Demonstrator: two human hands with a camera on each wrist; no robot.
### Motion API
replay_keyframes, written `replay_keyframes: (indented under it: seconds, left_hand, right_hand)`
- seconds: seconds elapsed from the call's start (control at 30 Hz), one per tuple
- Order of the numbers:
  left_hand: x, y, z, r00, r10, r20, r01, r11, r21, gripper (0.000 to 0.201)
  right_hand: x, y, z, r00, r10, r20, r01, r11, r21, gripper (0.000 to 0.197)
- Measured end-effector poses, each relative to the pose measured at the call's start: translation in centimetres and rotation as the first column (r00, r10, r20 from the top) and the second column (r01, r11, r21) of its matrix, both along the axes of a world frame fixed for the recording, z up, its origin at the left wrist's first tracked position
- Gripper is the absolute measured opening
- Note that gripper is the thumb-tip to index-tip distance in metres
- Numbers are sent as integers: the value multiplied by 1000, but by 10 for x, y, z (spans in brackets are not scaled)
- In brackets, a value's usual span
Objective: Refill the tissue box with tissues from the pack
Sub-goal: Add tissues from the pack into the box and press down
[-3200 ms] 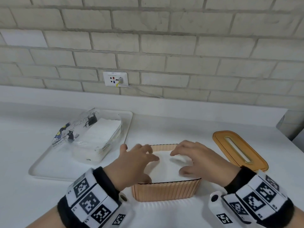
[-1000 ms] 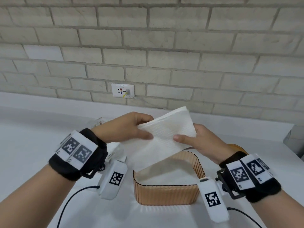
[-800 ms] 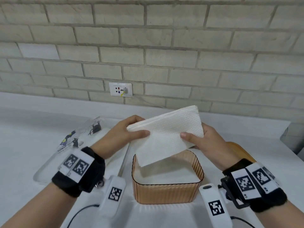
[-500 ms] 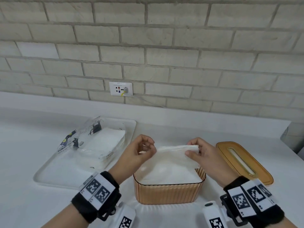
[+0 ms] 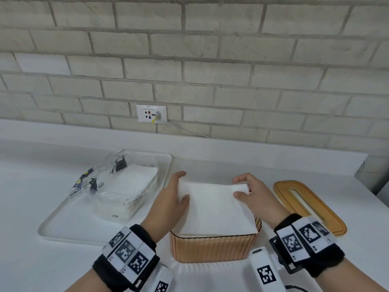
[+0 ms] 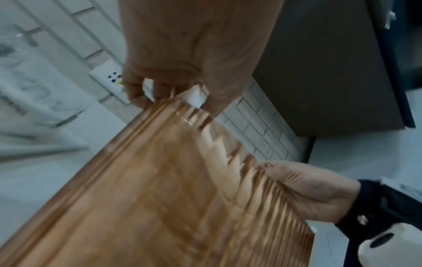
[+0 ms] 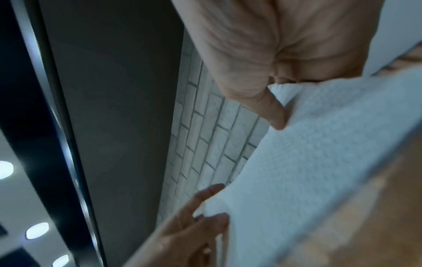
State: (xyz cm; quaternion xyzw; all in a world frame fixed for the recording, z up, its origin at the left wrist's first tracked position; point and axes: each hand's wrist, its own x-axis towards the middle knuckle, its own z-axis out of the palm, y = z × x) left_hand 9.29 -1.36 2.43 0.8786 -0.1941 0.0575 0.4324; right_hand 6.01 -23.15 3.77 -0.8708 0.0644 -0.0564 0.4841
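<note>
Two hands are on the job here: the left hand [image 5: 170, 199] and the right hand [image 5: 254, 194] each pinch a far corner of a white tissue [image 5: 212, 209], thumb on top and fingers tucked behind, so both are grasping the sheet rather than lying relaxed. That tissue is draped over the open top of the ribbed amber tissue box [image 5: 212, 247], which sits on the white counter [image 5: 37, 268] right in front of the person. Going by the look of it, the sheet is super light and floppy with an embossed texture, so I'd guess it folds or tears if you tug hard; holding it by the two corners and keeping it spread seems the sane way to lay it in flat. The pack [image 5: 117, 186] with the rest of the tissues is on the white tray [image 5: 63, 230] just to the left, its clear wrapper crumpled open. The lid [image 5: 307, 205] with its slot lies apart on the right, so closing up isn't done yet. Hard to say how full the box is, since the sheet covers the opening and only a thin white edge shows at the rim. The left wrist view is a blur of amber ribs, and in the right wrist view you mostly get the tissue's texture plus a thumb, so fingertip positions behind the sheet are anyone's guess.
</note>
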Motion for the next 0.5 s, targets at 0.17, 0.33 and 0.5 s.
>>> replay_keyframes:
  seconds: [0.17, 0.33, 0.5]
  left_hand:
    - [-1, -4, -7, 997, 3, 71, -38, 872, 488, 59]
    - [-4, -6, 4, 991, -18, 135, -77, 748, 660, 63]
    - [-14, -7, 7, 975, -172, 141, 4, 649, 761, 43]
  right_hand:
    - [5, 9, -4, 998, 57, -17, -59, 941, -332, 27]
    - [-6, 13, -1, 972, 209, 110, -75, 714, -696, 28]
    - [-14, 9, 4, 924, 359, -132, -354, 669, -654, 38]
